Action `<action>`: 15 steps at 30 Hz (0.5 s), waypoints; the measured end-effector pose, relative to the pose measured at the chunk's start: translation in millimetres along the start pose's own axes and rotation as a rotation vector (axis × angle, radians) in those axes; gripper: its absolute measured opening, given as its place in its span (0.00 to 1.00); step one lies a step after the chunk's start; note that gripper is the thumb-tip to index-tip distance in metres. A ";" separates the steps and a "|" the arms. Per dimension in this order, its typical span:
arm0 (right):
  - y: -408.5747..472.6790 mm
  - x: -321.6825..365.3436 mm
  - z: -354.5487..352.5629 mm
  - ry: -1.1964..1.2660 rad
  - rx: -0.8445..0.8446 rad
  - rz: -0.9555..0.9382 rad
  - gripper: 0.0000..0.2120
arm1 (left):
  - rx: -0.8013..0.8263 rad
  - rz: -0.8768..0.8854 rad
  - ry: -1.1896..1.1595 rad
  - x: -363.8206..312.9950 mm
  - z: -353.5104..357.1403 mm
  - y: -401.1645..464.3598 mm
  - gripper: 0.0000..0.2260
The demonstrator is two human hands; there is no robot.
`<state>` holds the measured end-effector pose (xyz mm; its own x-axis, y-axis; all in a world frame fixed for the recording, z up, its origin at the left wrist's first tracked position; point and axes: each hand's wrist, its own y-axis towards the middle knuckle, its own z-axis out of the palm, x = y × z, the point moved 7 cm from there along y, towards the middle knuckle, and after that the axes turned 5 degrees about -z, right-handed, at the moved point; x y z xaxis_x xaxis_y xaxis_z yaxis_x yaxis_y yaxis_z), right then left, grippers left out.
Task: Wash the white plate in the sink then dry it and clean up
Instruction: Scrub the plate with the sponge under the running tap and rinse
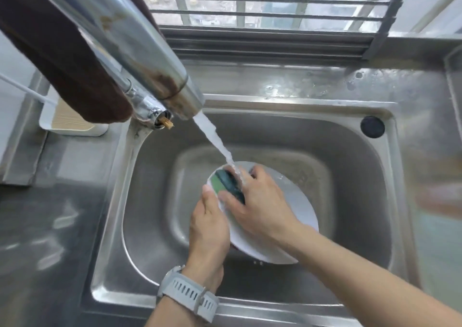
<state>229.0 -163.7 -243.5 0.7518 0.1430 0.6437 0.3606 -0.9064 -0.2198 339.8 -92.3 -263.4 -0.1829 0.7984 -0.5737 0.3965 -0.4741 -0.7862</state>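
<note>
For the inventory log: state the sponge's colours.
Dark green top over a lighter green layer, head view: sponge.

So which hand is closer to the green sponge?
Right. The right hand presses on the green sponge on the white plate. The left hand grips the plate's rim just beside it.
</note>
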 end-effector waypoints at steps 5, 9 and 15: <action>-17.1 -73.8 -20.5 -0.276 -0.035 0.226 0.21 | -0.016 0.016 -0.039 -11.3 -10.3 2.3 0.38; -61.8 -14.6 -12.4 0.034 0.044 0.111 0.21 | 0.002 0.054 0.046 -15.4 0.8 -9.1 0.36; 30.3 -47.5 -16.6 -0.108 -0.087 0.156 0.22 | 0.019 0.080 -0.019 -16.0 -1.2 -12.0 0.33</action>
<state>195.1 -204.6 -268.6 0.8512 0.0359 0.5237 0.1897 -0.9513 -0.2430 339.0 -98.9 -244.5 -0.1681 0.7508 -0.6387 0.3935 -0.5430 -0.7418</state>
